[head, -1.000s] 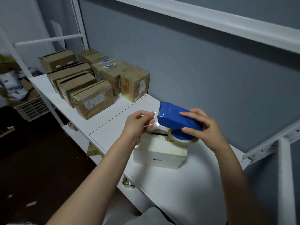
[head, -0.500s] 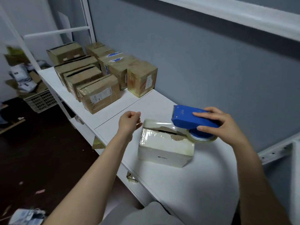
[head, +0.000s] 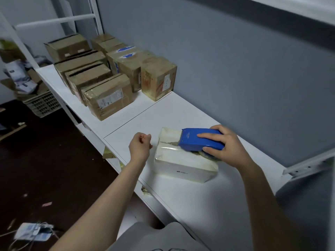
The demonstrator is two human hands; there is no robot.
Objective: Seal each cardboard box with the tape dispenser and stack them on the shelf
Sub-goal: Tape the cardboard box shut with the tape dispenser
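Observation:
A white cardboard box lies on the white shelf, its top wrapped in shiny clear tape with a torn seam down the middle. My right hand grips the blue tape dispenser, which rests on the right part of the box top, its toothed edge pointing left. My left hand hovers just left of the box, fingers curled into a loose fist, not touching it. Whether it pinches a tape end I cannot tell.
Several brown cardboard boxes stand in rows at the far left of the shelf. A grey wall runs behind. An upper shelf rail juts out at the right. A plastic crate and litter lie on the dark floor.
My right hand has lowered the dispenser from above the box onto its top. My left hand has drawn back from the dispenser's front to the left of the box.

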